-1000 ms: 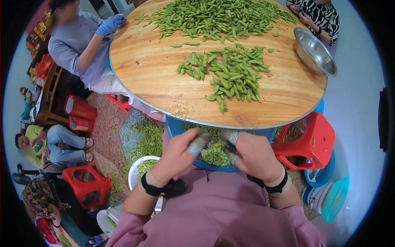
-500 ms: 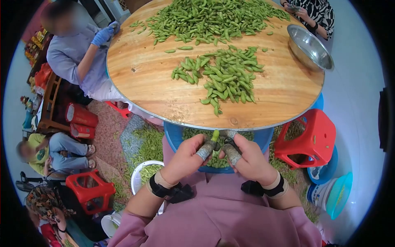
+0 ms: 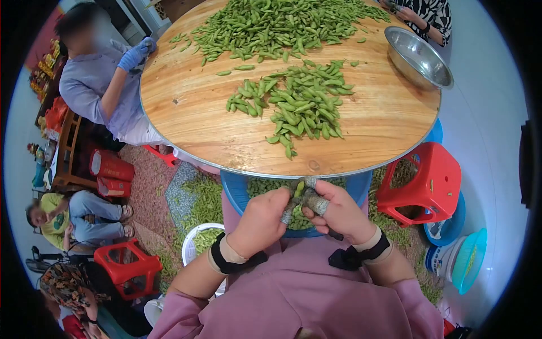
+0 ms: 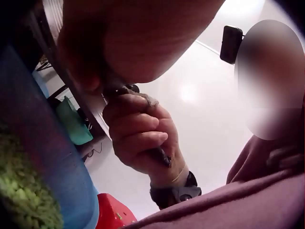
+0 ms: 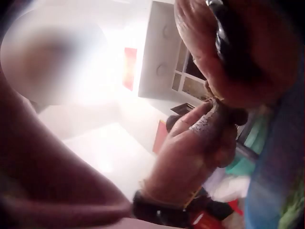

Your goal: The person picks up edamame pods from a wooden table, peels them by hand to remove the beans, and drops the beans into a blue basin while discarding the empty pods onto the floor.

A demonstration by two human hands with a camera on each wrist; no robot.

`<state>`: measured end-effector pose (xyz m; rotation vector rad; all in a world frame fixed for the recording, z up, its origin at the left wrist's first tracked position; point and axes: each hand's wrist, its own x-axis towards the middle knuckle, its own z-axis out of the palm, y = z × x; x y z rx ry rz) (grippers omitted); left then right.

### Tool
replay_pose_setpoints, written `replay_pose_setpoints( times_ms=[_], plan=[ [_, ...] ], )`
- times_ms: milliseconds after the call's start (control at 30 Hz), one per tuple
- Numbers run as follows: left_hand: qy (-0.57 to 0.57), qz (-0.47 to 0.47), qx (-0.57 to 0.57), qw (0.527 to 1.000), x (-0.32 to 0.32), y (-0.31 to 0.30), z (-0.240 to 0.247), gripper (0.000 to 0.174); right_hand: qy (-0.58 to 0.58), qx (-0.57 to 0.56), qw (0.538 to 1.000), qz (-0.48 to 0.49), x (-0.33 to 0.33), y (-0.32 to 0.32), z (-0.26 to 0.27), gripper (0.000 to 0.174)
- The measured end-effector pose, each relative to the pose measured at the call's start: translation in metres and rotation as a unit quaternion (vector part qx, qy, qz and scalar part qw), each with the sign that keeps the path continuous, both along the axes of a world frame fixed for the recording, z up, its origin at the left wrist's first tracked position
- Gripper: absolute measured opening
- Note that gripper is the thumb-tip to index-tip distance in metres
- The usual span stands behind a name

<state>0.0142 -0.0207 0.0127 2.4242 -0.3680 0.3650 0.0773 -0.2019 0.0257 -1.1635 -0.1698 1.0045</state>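
Note:
Both hands meet over a blue basin point(image 3: 234, 192) at the table's near edge. Between thumb and fingers, the left hand point(image 3: 262, 217) pinches a green pod point(image 3: 300, 188). The right hand point(image 3: 341, 210) touches the left at the pod, grey wrapping round its thumb. Its other fingers curl round a dark slender object point(image 4: 161, 156), whose end shows below the palm in the left wrist view. Shelled green beans point(image 3: 299, 220) lie in the basin below. In the right wrist view the left hand point(image 5: 183, 155) has a wrapped digit; the pod is hidden there.
The round wooden table point(image 3: 192, 124) carries a small pod pile point(image 3: 305, 104), a large pile point(image 3: 271, 28) and a metal bowl point(image 3: 415, 56). Red stools point(image 3: 435, 183) stand at both sides. A white basket point(image 3: 189, 246) is left of the lap. Other people sit around.
The hands have come together from slightly apart, and the pod that stood upright in the left fingers is now partly covered by them. The head view has shifted, moving the table leftward in it.

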Motion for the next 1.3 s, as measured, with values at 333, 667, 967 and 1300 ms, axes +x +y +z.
replay_pose_setpoints(
  times_ms=[333,667,967,1300],
  plan=[
    [0.447,-0.122,-0.648,0.604,-0.001,0.021,0.001,0.013,0.132,0.036,0.99,0.034,0.005,-0.003,0.016,0.026],
    [0.014,0.06,0.056,0.996,-0.005,0.003,-0.003,0.03,0.071,0.002,0.997,0.001,0.0,0.014,0.004,0.017],
    [0.354,0.084,-0.557,0.746,0.0,0.014,0.003,0.017,-0.027,-0.045,0.998,0.027,-0.002,0.008,-0.002,0.024],
    [0.311,0.012,-0.41,0.857,-0.006,0.006,-0.003,0.029,-0.369,-0.114,0.921,-0.044,0.0,0.005,-0.026,0.03]
  ],
)
